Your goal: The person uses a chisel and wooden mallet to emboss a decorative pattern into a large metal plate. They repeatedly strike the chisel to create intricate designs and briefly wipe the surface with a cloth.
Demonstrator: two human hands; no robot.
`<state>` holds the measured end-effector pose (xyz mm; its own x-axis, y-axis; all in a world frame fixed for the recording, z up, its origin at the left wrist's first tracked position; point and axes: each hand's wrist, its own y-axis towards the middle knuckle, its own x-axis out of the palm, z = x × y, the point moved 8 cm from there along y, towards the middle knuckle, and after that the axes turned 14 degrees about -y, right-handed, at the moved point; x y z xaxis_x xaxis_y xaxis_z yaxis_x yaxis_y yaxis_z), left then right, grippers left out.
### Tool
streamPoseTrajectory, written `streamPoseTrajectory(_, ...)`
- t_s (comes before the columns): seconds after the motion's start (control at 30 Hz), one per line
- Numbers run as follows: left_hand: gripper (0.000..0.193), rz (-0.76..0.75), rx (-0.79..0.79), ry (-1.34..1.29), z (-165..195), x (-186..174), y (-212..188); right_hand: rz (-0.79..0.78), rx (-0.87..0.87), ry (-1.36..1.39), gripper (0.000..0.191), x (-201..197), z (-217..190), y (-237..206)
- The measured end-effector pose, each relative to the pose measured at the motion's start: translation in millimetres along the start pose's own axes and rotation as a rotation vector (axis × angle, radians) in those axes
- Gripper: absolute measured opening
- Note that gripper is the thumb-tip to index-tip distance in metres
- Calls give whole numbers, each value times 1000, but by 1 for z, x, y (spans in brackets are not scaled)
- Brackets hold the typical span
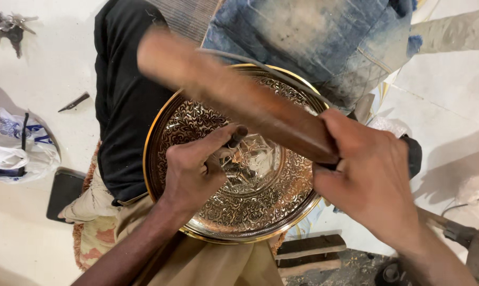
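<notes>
A round engraved brass plate point(281, 212) with a gold rim and dense floral patterning rests on my lap. My left hand point(191, 169) lies on the plate and pinches a short dark metal punch point(236, 136), whose tip stands near the plate's centre. My right hand point(372, 180) grips the end of a long brown wooden mallet point(239, 98), which is blurred and stretches up to the left above the punch.
A bunch of keys point(6, 29) lies at the top left on the pale floor. A small dark chisel point(74, 101) and a white plastic bag point(14, 145) lie to the left. A black flat object point(64, 191) sits nearby; wooden blocks point(311, 251) are below the plate.
</notes>
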<state>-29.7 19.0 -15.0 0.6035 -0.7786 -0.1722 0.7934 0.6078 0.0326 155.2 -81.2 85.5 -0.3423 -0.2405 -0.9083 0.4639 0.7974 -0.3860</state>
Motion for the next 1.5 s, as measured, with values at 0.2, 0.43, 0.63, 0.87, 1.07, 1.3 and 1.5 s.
streamPoseTrajectory(0.2, 67, -46, -38, 20, -5, 2, -4, 9, -26, 146, 31, 2, -7, -1)
streamPoseTrajectory(0.43, 59, -28, -62, 42, -6, 2, -3, 18, -85, 29, 33, 1, -20, 2)
streamPoseTrajectory(0.63, 64, 8, 5, 0, 3, -1, -4, 89, -126, 111, 37, -1, -12, -1)
streamPoseTrajectory(0.87, 61, 42, 41, -11, 2, 0, -7, 2, 127, 460, 31, 7, -4, 4)
streamPoseTrajectory(1.07, 58, 42, 54, 44, 1, -3, -12, -77, 10, 242, 37, 6, -11, 7)
streamPoseTrajectory(1.3, 65, 5, 18, 1, -1, -1, -8, 70, -46, 92, 33, 5, -6, 4)
streamPoseTrajectory(1.5, 68, -32, -69, 0, -5, 1, -11, 34, -28, 168, 32, 7, -4, 0)
